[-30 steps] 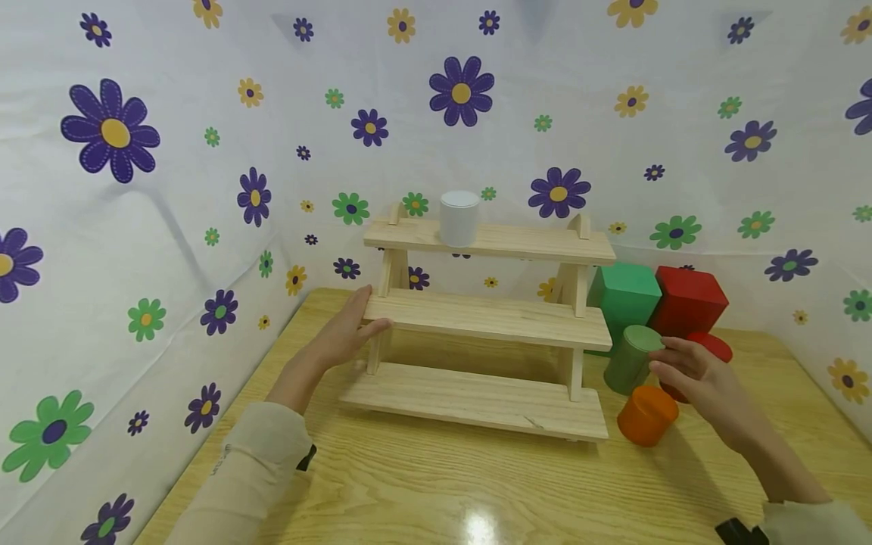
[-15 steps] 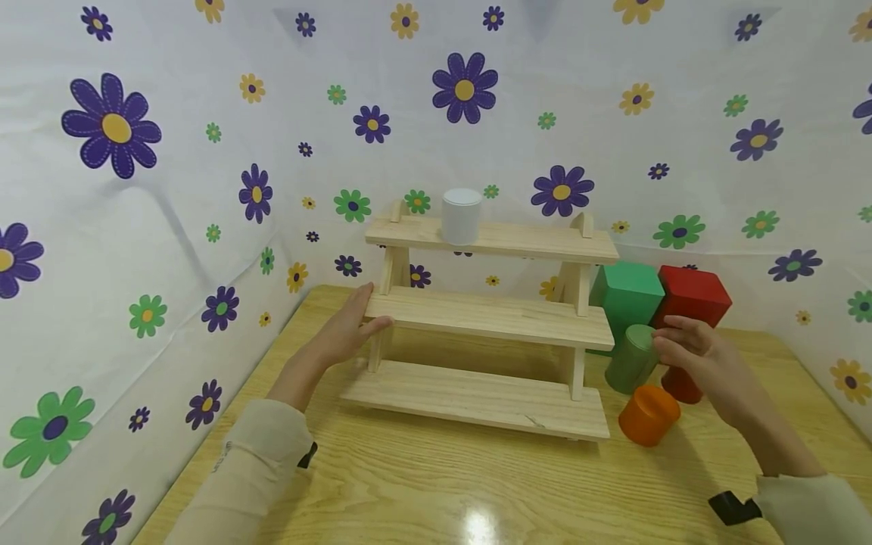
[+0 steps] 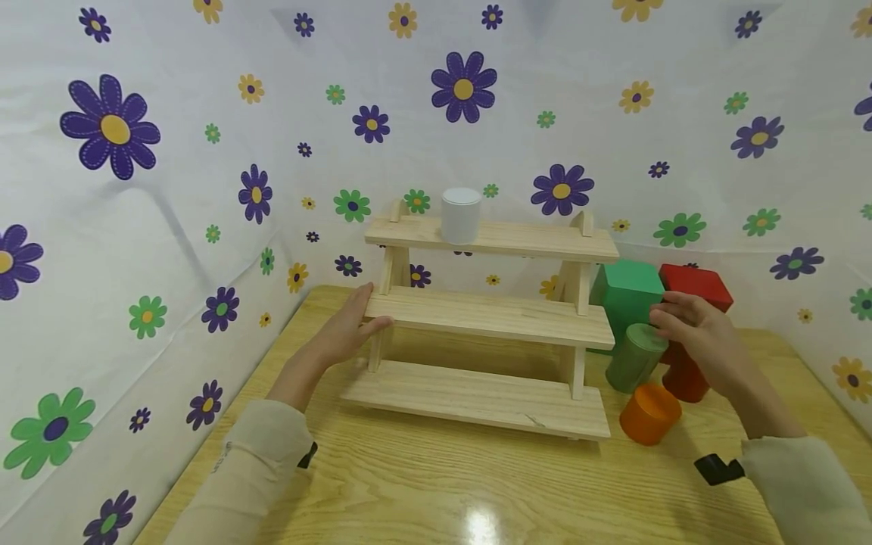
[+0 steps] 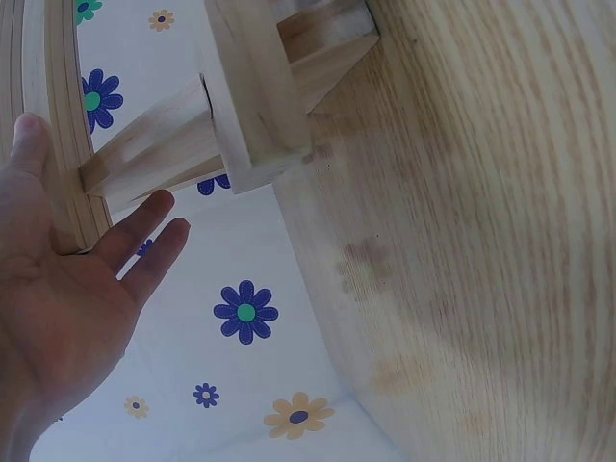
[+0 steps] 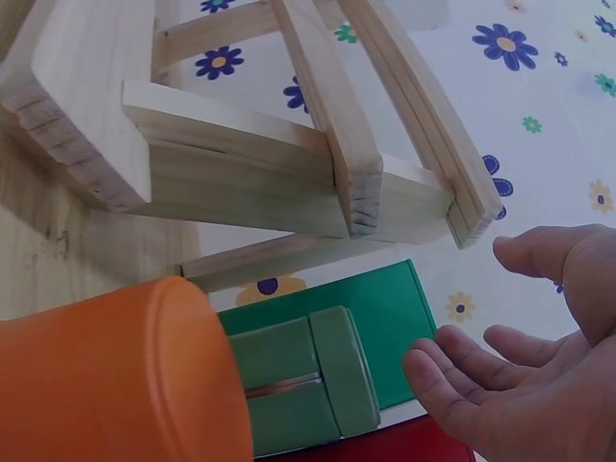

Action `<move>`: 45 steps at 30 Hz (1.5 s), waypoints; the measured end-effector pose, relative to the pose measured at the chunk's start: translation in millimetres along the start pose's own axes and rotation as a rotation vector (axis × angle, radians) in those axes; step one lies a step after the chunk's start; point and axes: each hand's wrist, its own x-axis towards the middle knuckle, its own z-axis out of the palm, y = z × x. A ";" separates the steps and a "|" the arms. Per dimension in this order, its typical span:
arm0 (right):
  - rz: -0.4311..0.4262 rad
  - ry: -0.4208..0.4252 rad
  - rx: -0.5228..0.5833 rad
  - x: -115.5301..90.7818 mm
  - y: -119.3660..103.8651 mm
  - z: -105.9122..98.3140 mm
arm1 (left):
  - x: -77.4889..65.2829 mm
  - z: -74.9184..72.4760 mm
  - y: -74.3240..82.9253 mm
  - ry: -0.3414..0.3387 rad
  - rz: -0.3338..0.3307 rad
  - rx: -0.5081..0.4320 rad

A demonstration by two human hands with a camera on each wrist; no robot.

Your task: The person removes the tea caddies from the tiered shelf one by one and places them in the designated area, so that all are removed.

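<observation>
A three-tier wooden display shelf [image 3: 490, 314] stands on the table. My left hand [image 3: 344, 333] holds the left end of its middle board, with the thumb along the front edge and the fingers at the end; the left wrist view shows the board's end [image 4: 72, 144] between them. A white cylinder [image 3: 460, 217] stands on the top board. To the right of the shelf, my right hand [image 3: 702, 333] hovers by the top of a green cylinder [image 3: 636, 359]. In the right wrist view its fingers [image 5: 452, 375] are spread, with nothing between them and the thumb.
An orange cylinder [image 3: 649, 415] stands in front of the green one. A red cylinder [image 3: 686, 378], partly hidden by my right hand, is beside it. Behind are a green block [image 3: 627, 291] and a red block [image 3: 705, 286]. A flowered cloth [image 3: 272, 113] hangs behind the table.
My right hand has risen and moved away from me, from beside the green cylinder to about its top. The left hand and the shelf have stayed in place.
</observation>
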 end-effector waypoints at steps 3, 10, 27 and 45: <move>0.018 0.006 0.018 5.6 -3.8 -2.7 | 0.3 0.0 0.7 0.000 0.003 -0.006; 0.029 0.020 0.044 17.1 -11.5 -10.7 | 1.1 0.1 0.8 -0.001 0.004 0.002; 0.027 0.096 0.029 47.1 -30.3 -18.4 | 0.6 0.0 -2.1 -0.003 0.009 0.004; 0.043 0.138 0.097 68.9 -58.0 -13.5 | 0.0 -0.3 -0.1 -0.001 0.005 -0.002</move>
